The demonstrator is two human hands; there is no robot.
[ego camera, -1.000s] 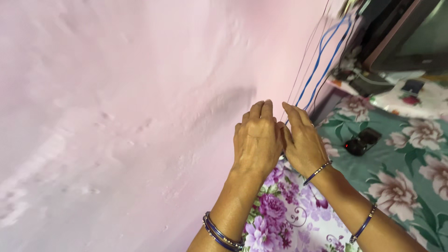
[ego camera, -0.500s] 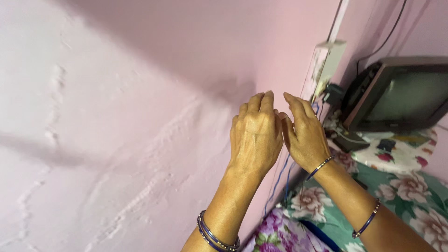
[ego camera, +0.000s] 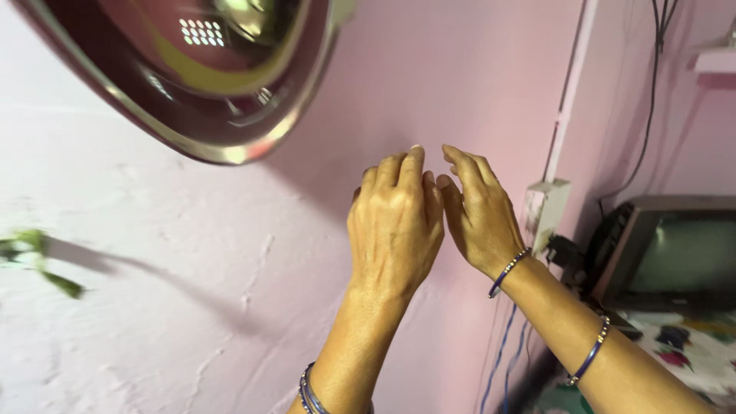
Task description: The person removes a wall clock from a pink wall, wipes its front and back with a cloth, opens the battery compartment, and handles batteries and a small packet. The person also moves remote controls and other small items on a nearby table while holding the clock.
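Raising both hands in front of the pink wall (ego camera: 460, 69), fingers up, backs toward me. My left hand (ego camera: 395, 226) is open, fingers straight and close together, gripping nothing; can't tell if the tips touch the wall. My right hand (ego camera: 479, 211) is just beside it on the right, also open with fingers slightly bent and empty, thumb edge nearly touching the left hand. Blue bangles (ego camera: 310, 395) on the left wrist, a thin bangle (ego camera: 507, 272) on the right wrist, another (ego camera: 590, 353) nearer the elbow. A shiny maroon rounded thing with a metal rim (ego camera: 222, 84) hangs at upper left, blurred. Right of my hands, a white switch box (ego camera: 546, 211) on the wall with a white conduit (ego camera: 571, 92) running up and blue wires (ego camera: 498, 353) dropping below. Far right, a dark-framed television (ego camera: 667, 253) on a floral cloth (ego camera: 690, 349). Green leaf blur (ego camera: 38, 261) at the left edge.
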